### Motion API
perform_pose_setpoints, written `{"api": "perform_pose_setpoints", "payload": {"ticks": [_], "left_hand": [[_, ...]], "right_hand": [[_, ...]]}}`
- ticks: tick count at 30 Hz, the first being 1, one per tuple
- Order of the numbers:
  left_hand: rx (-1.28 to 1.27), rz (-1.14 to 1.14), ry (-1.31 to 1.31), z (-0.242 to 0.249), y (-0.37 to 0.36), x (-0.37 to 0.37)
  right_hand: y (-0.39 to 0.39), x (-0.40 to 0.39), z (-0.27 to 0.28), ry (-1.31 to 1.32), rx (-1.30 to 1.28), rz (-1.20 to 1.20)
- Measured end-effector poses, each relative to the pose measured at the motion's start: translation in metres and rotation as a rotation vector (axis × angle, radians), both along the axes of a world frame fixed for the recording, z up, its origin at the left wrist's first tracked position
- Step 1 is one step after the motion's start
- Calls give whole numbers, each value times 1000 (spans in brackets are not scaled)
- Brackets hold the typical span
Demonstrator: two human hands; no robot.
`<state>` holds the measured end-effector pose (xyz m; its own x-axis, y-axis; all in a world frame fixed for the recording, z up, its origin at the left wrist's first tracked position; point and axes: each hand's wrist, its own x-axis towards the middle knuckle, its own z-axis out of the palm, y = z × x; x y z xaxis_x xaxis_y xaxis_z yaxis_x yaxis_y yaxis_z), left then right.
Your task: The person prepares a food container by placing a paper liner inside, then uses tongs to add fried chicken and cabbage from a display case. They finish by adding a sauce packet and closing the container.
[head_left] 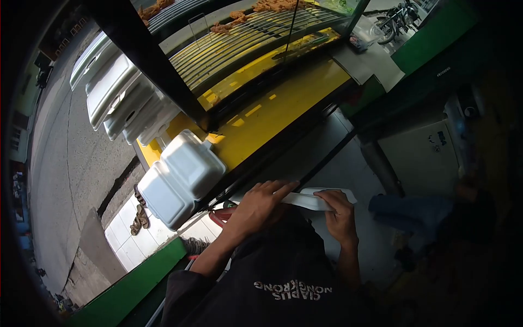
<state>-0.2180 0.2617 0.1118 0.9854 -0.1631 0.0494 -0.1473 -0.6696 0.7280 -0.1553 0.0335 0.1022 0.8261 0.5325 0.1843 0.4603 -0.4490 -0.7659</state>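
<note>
Both my hands are around a white foam takeaway box (309,201), held in front of my chest. My left hand (258,205) has its fingers closed over the box's left end, and its fingertips are partly hidden. At the right end, my right hand (339,213) grips the edge with thumb and bent fingers. Ahead of my left hand, another white foam box (173,184) lies spread open on the yellow counter's corner, outer side up. Beyond it, a leaning stack of white foam boxes (128,99) sits outside a black post.
The yellow counter (283,111) runs along the front, below a slatted display rack (239,46) with fried pieces (231,23). The black post (163,65) slants up from the counter. Sandals (139,217) lie on white floor tiles. A motorbike (396,23) stands outside at upper right.
</note>
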Motion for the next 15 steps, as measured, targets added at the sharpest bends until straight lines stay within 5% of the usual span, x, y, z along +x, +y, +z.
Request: {"api": "perform_pose_setpoints", "payload": {"ticks": [4,8,15], "left_hand": [[-31,-103,48,-16,-62,42],[-87,29,97,-23,-96,74],[-245,512,194,-32,-88,113]], "right_hand": [[-71,20,-12,-20,-28,-100],[-120,52,-13,-47,-76,-179],[-150,133,-30,-85,-186,-502]]}}
